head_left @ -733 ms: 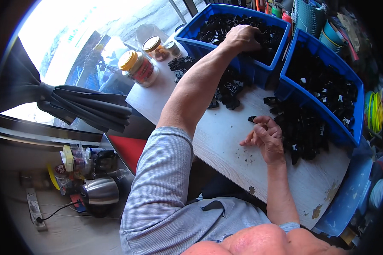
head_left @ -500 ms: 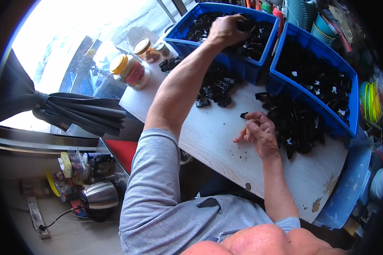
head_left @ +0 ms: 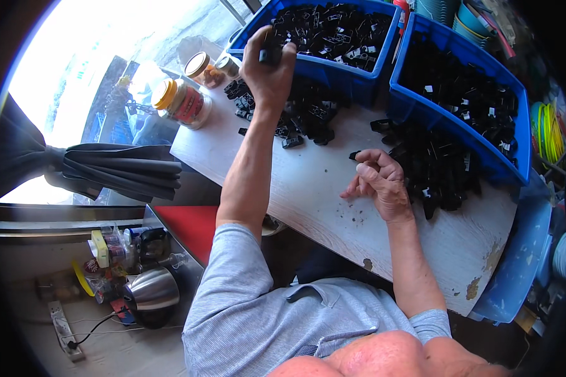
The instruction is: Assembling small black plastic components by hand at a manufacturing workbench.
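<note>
In the head view, a black part (head_left: 270, 56) is held in the left hand (head_left: 268, 68), up by the left bin (head_left: 352, 76). It's mostly covered by the fingers, so its shape can't really be made out. A small black piece (head_left: 354, 155) is pinched at the right hand's (head_left: 382, 185) fingertips, over the table (head_left: 308, 182) and near the right pile (head_left: 437, 166); how the thumb is placed on it can't be told. The left pile (head_left: 308, 113) is partly blocked by the left arm. The left bin is cut off up top, and stuff in the right bin (head_left: 415, 105) is kinda lost in shadow.
</note>
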`<state>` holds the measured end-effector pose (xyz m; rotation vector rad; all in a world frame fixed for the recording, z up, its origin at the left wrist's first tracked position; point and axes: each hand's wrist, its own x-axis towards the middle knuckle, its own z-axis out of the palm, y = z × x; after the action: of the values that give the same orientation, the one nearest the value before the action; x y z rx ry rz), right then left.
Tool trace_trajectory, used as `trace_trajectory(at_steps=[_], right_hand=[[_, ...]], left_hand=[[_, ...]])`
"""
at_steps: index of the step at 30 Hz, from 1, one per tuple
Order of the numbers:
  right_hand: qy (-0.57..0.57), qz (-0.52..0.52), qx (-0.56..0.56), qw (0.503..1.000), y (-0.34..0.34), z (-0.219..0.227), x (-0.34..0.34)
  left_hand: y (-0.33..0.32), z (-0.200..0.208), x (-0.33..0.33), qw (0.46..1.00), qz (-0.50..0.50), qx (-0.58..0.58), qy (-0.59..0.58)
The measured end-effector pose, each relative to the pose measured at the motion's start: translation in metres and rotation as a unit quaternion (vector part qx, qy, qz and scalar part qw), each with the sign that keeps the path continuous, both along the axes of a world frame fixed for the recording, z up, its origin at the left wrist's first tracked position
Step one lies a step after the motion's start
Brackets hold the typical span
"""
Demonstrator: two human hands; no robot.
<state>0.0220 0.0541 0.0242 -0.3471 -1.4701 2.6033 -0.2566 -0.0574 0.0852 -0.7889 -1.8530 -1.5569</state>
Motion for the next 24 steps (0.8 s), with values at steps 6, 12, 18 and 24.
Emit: trace_trajectory(at_steps=[6,12,18,24], right_hand=[[0.016,0.001,0.002,1.0,-0.001,-0.002,-0.001],[0.01,0.0,0.004,1.0,-0.001,-0.003,-0.001],[-0.002,0.013,-0.004,1.0,-0.001,-0.004,-0.003],[0.003,0.011,-0.045,0.999,0.002,-0.002,0.0]], left_hand=[[-0.022,-0.047,0.036,0.976,0.089,-0.178,0.086],[-0.02,-0.048,0.047,0.945,0.139,-0.278,0.105],[-0.018,-0.038,0.048,0.965,0.12,-0.2,0.123],[0.026,0.02,0.032,0.961,0.028,-0.207,0.183]])
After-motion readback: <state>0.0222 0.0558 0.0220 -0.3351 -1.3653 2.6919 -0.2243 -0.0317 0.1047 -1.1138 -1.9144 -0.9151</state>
